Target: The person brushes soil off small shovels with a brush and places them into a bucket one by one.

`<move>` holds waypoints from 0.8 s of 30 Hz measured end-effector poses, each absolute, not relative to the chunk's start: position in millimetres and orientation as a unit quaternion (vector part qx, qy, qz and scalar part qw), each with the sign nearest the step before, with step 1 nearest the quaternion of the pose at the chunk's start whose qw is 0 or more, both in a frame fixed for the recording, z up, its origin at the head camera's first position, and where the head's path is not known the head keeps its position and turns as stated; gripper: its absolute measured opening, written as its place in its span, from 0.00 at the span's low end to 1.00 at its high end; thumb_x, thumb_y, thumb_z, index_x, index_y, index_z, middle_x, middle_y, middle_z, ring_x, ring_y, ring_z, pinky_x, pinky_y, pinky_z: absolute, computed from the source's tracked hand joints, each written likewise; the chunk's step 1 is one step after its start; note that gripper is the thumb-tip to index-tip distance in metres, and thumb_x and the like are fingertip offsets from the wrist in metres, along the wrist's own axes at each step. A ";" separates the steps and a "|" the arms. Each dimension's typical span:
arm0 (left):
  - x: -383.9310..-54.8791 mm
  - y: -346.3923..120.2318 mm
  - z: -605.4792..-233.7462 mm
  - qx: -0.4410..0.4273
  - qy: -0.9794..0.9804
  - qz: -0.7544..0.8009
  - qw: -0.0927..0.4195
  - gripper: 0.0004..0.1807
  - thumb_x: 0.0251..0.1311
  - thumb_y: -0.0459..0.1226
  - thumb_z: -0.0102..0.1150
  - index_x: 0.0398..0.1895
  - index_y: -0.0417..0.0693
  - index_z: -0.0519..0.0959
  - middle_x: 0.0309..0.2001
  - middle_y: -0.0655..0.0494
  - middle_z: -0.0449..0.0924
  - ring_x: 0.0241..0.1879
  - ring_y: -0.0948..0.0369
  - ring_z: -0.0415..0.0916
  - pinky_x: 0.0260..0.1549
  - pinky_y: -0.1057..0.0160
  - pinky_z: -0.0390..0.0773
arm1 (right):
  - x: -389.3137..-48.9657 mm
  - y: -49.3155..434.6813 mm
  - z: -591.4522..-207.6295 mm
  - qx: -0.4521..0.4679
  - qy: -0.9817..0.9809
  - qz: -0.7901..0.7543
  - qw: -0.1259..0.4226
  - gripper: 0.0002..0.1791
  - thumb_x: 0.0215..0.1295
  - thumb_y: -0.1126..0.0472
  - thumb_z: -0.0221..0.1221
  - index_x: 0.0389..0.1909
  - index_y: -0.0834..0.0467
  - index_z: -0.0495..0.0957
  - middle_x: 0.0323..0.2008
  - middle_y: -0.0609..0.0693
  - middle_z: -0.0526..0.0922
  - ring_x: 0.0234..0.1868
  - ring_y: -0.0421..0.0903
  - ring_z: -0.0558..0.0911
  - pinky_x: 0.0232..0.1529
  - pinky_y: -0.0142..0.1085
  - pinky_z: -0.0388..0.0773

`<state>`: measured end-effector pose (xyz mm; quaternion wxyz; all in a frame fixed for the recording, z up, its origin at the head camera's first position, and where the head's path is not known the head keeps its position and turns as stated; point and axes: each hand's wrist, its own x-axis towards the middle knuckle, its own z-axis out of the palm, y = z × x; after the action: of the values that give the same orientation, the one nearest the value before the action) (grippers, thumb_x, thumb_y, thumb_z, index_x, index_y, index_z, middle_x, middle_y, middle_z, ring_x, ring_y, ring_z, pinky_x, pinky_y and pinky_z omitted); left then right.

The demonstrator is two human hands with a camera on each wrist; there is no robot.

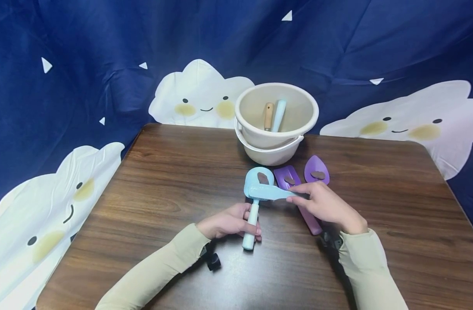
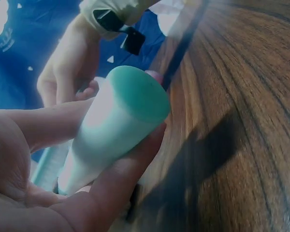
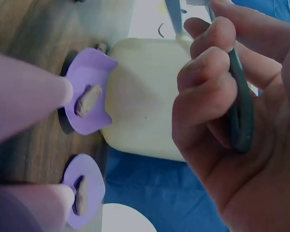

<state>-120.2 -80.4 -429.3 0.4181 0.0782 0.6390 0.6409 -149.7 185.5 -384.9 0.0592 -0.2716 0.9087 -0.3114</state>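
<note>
In the head view my left hand point(image 1: 232, 221) grips the pale handle of a light blue toy shovel point(image 1: 253, 174), whose round blade points away and bears a brown lump point(image 1: 262, 178). The left wrist view shows the thumb and fingers around this thick handle point(image 2: 118, 116), its end toward the camera. My right hand point(image 1: 323, 204) holds a light blue, flat-bladed tool point(image 1: 269, 192) sideways across the base of that shovel's blade. In the right wrist view its fingers point(image 3: 208, 84) curl around the tool's dark-looking handle point(image 3: 240, 106).
A square-ended purple shovel point(image 1: 287, 173) and a pointed purple shovel point(image 1: 315, 165), each bearing a brown lump, lie beside the right hand. Behind them a cream bucket point(image 1: 267, 155) holds a wooden handle point(image 1: 269, 114) and a light blue handle point(image 1: 279, 114). A blue curtain point(image 1: 124, 34) borders the wooden table point(image 1: 174, 172).
</note>
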 end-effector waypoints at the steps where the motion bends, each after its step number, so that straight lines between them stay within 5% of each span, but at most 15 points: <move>1: -119.7 -79.6 -429.1 0.078 0.641 0.640 0.417 0.22 0.55 0.22 0.59 0.51 0.31 0.61 0.30 0.50 0.82 0.33 0.56 0.85 0.38 0.58 0.86 | -149.6 184.1 -385.6 -0.272 0.909 -0.310 0.063 0.14 0.64 0.54 0.63 0.46 0.56 0.85 0.38 0.44 0.87 0.33 0.35 0.77 0.39 0.33 0.79; 7: -118.2 -77.3 -427.9 0.071 0.651 0.634 0.410 0.22 0.55 0.22 0.59 0.50 0.31 0.61 0.30 0.49 0.82 0.32 0.56 0.84 0.36 0.58 0.86 | -149.1 178.5 -388.3 -0.281 0.906 -0.307 0.082 0.13 0.64 0.55 0.62 0.47 0.55 0.85 0.34 0.44 0.86 0.29 0.36 0.73 0.34 0.29 0.76; 14: -116.7 -76.6 -428.3 0.072 0.655 0.634 0.405 0.22 0.54 0.21 0.60 0.49 0.30 0.62 0.28 0.52 0.81 0.30 0.58 0.83 0.35 0.60 0.86 | -149.2 174.7 -390.4 -0.286 0.909 -0.290 0.085 0.14 0.64 0.57 0.62 0.49 0.58 0.84 0.45 0.50 0.87 0.35 0.35 0.77 0.39 0.32 0.80; 24: -112.2 -78.1 -429.2 0.072 0.670 0.627 0.392 0.21 0.52 0.20 0.60 0.45 0.34 0.61 0.25 0.52 0.81 0.27 0.60 0.82 0.34 0.63 0.85 | -155.5 172.0 -391.1 -0.290 0.934 -0.205 0.038 0.15 0.63 0.53 0.63 0.47 0.54 0.85 0.41 0.48 0.88 0.31 0.38 0.77 0.32 0.35 0.77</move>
<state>-112.2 -78.1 -429.2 0.3921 0.0720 0.6696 0.6267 -155.5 172.0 -391.1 0.0383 -0.2902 0.9341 -0.2046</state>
